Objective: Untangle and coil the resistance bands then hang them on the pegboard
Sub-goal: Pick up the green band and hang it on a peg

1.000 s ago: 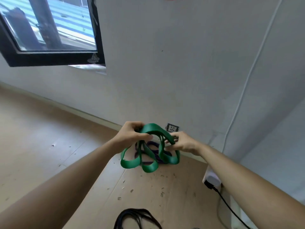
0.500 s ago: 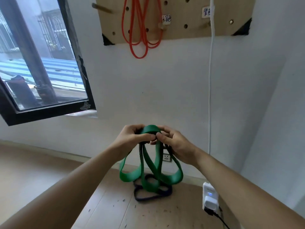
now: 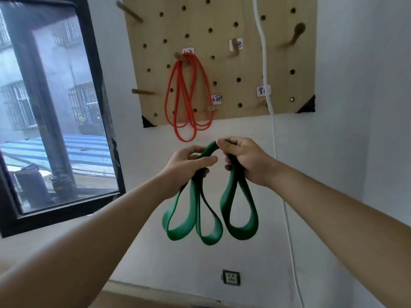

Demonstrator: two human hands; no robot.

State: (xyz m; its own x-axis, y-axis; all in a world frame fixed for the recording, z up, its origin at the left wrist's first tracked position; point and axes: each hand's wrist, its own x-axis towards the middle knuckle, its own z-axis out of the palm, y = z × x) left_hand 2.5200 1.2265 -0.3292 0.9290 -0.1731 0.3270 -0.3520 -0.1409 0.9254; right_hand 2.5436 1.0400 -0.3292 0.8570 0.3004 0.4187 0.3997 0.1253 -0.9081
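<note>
A wide green resistance band [image 3: 239,213] hangs in three loops in front of the white wall. My left hand [image 3: 189,164] grips the two left loops at their top. My right hand [image 3: 243,160] grips the right loop and the arch of band that joins the hands. Above them a wooden pegboard [image 3: 280,70] is fixed to the wall, with several wooden pegs and small labels. A thin orange band [image 3: 189,94] hangs coiled from one peg on its left half. The peg [image 3: 234,48] to the right of it is bare.
A black-framed window [image 3: 55,121] fills the left. A white cable [image 3: 270,103] runs down the wall across the pegboard's right part. A wall socket [image 3: 231,277] sits low on the wall, just above the wooden floor edge.
Both hands have lifted the green band from near the floor up to just below the pegboard. My view has tilted upward; the purple band on the floor has left the view.
</note>
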